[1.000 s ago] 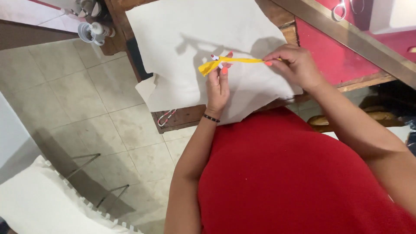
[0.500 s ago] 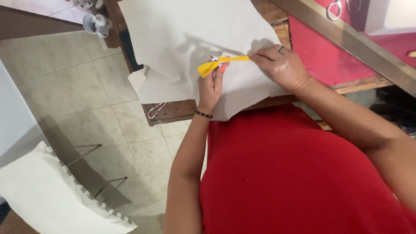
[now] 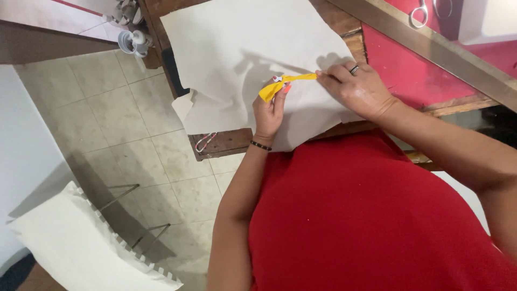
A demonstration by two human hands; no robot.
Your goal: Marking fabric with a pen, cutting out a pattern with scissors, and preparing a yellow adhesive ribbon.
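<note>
Left hand (image 3: 268, 110) fingers (image 3: 280, 97) pressed together, pinching the folded end of a yellow tape measure (image 3: 283, 85) with a small white-and-red tip just above the grip. Right hand (image 3: 358, 89) fingers (image 3: 329, 73) closed down on the tape's other end, pinning it flat; ring on one finger. Tape stretched in a short, nearly level run between the two hands, lying on a large sheet of pale paper or cloth (image 3: 242, 48), hard to tell which from this height. Sheet spread over a worn wooden tabletop (image 3: 226, 141), one corner hanging over the near edge beside the left wrist. Dark beaded bracelet (image 3: 260, 145) around that wrist. On the tabletop edge below the sheet, a small loop of red-and-white string or beads (image 3: 205, 142), too small to make out clearly. Beyond the right hand, a red surface (image 3: 409, 70) crossed by a long wooden rail (image 3: 431, 46), with scissors (image 3: 425, 9) at the top edge. Red shirt (image 3: 377, 215) filling the lower right. Beige tiled floor (image 3: 97, 108) to the left, a white cushion with striped edging (image 3: 70, 242) at lower left, and a few small bottles (image 3: 132, 37) near the table's far corner.
</note>
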